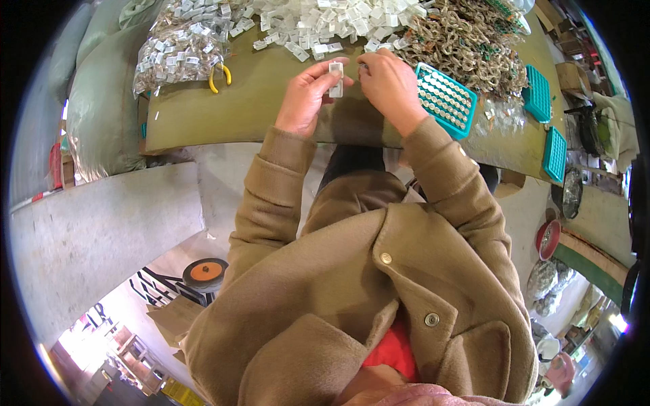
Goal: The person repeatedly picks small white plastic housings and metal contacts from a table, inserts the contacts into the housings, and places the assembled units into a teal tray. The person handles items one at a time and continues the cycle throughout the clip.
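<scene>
My left hand (pixel 305 98) is closed on a small white plastic case (pixel 336 79), held upright between thumb and fingers above the table's near edge. Just to its right, my right hand (pixel 391 84) is pinched, and a small dark or metallic bit shows at its fingertips; what it is I cannot make out. Beside the right wrist lies a teal tray (pixel 467 132) holding rows of small round silvery pieces. A heap of similar white plastic cases (pixel 325 20) spreads over the table beyond my hands.
Tangled brownish cords (pixel 467 47) with green bits pile up at the far right. Two more teal trays (pixel 537 95) lie along the right edge. At left sit a clear bag of small white parts (pixel 183 51) and yellow-handled pliers (pixel 215 82). Large sacks (pixel 105 101) stand beyond the table's left end.
</scene>
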### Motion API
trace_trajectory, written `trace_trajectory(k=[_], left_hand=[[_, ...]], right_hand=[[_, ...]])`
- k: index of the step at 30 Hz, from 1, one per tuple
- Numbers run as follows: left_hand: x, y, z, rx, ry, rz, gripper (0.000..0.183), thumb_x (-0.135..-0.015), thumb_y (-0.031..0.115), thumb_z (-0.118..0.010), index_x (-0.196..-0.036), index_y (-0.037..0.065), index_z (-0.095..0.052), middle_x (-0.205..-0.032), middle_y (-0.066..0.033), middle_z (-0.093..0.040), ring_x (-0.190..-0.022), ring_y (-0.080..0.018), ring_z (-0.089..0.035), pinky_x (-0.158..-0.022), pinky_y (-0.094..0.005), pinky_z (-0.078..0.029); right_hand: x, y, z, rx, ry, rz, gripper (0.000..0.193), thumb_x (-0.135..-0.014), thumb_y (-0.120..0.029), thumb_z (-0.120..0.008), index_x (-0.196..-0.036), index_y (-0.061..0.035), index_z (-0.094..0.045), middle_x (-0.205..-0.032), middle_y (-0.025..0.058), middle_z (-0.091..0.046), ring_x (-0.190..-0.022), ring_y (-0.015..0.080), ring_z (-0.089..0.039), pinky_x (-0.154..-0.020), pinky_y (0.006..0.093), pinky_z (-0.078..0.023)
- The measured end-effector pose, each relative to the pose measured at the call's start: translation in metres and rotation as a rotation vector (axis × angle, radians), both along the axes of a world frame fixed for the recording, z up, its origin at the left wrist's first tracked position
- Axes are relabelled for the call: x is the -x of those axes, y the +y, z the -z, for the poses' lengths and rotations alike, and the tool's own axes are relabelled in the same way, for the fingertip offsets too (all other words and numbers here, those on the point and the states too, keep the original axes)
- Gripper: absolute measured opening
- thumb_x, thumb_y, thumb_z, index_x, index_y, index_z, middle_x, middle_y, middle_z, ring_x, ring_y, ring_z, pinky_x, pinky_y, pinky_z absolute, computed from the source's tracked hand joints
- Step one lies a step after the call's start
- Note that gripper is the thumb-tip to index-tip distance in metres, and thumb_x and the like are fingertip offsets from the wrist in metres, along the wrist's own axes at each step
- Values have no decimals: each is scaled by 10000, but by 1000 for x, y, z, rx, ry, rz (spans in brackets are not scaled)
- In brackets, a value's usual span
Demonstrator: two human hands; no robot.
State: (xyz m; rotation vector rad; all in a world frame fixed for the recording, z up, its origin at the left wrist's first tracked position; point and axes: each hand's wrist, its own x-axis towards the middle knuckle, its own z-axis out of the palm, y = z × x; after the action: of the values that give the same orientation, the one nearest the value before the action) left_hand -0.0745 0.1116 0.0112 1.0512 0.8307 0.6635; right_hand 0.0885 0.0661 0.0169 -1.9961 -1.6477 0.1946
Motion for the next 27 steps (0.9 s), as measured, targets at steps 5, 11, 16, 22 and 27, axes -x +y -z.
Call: trace_trajectory(k=[5, 11, 16, 22, 27], left_hand=[[10, -6, -10, 84, -102, 83, 390, -961, 149, -555, -1336, 47, -536, -883, -6, -633, -757, -82, -593, -646, -211, -466], [13, -10, -31, 52, -35, 110, 148, -930, 149, -596, -1059, 78, -576, -743, -15, -632, -593, -63, -572, -508, -189, -433], [8, -17, -36, 51, -58, 37, 107, -935, 184, -612, -982, 97, -572, -673, -14, -629, -514, -42, -549, -447, -180, -408], [-9, -34, -23, 215, -400, 2, 248, -949, 207, -630, -1133, 46, -583, -836, 20, -613, -669, -28, -525, -577, -177, -441], [-19, -40, -13, 152, -361, -83, 193, -983, 208, -563, -1110, 65, -587, -944, -16, -653, -746, -80, -585, -647, -235, -506]], right_hand=[[-3, -14, -33, -339, 151, -217, 134, -825, -89, -599, -907, -74, -704, -850, 134, -640, -830, 336, -606, -729, 418, -500], [-5, -29, -58, -116, 522, -365, 206, -849, -59, -608, -1018, -81, -723, -803, 141, -594, -756, 308, -580, -684, 375, -470], [-14, -45, -60, 40, 995, -421, 186, -899, -89, -610, -1034, 20, -677, -861, 74, -652, -734, 112, -611, -673, 270, -497], [-11, -62, -45, 6, 1208, -262, 201, -907, -104, -610, -1028, 50, -655, -811, 38, -650, -728, 83, -604, -659, 244, -490], [-18, -72, -34, -87, 1037, -176, 231, -868, -127, -656, -1038, 30, -669, -810, 54, -670, -719, 85, -598, -649, 252, -492]])
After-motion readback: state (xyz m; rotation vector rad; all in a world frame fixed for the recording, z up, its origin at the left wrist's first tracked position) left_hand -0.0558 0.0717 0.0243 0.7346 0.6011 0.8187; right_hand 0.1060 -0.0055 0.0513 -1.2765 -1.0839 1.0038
